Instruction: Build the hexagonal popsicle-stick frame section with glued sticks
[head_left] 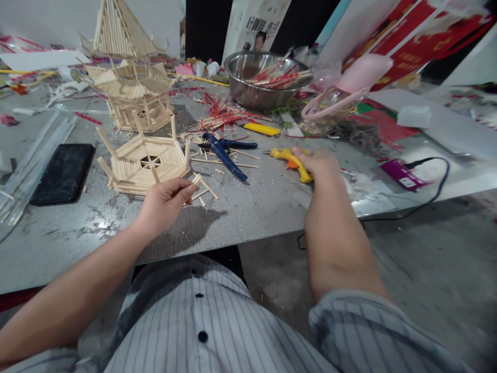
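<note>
My left hand point(165, 199) is closed in a pinch on a short wooden stick point(195, 181), just in front of a low hexagonal stick frame point(145, 160) lying on the grey table point(252, 207). My right hand point(320, 165) is wrapped round the handle of a yellow glue gun point(289, 158) resting on the table. A taller stick pagoda model point(130, 77) stands behind the frame. Loose sticks lie scattered between my hands.
Blue pliers point(225, 153) and a yellow cutter point(261, 129) lie mid-table. A steel bowl point(264, 77) holds red sticks at the back. A black phone point(64, 173) lies at left; a purple device point(399, 174) with a black cable at right. The table edge runs near my lap.
</note>
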The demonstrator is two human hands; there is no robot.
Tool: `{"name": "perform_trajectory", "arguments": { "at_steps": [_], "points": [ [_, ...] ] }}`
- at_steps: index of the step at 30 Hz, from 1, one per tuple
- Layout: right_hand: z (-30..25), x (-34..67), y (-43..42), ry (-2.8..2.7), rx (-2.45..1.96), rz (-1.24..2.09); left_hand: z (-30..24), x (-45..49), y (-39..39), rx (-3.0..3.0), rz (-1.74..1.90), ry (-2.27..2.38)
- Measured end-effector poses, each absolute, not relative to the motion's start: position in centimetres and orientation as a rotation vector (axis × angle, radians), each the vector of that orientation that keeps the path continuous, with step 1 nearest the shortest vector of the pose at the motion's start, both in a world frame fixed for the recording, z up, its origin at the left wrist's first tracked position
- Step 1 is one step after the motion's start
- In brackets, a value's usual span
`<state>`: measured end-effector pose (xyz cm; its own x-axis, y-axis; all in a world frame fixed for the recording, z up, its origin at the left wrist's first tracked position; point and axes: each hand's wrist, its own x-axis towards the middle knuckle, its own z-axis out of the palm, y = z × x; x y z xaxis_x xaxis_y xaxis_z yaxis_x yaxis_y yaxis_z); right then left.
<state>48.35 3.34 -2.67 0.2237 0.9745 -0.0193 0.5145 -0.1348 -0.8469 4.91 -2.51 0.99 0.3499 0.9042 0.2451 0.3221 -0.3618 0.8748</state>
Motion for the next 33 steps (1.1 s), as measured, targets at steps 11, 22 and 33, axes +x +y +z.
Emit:
{"name": "perform_trajectory", "arguments": {
  "at_steps": [11, 22, 33],
  "points": [
    [2.4, 29.6, -0.6, -1.471, -1.381, 0.528, 0.6, 5.6, -2.4, 1.577, 1.050, 1.016],
    [0.2, 20.2, -2.4, -1.216, -1.036, 1.195, 0.0, 5.6, -2.5, 1.686, 1.277, 1.066],
    [-0.3, 19.2, -2.7, -1.095, -1.028, 1.223, -0.9, 5.3, -2.2, 1.942, 1.255, 1.065]
  ]
}}
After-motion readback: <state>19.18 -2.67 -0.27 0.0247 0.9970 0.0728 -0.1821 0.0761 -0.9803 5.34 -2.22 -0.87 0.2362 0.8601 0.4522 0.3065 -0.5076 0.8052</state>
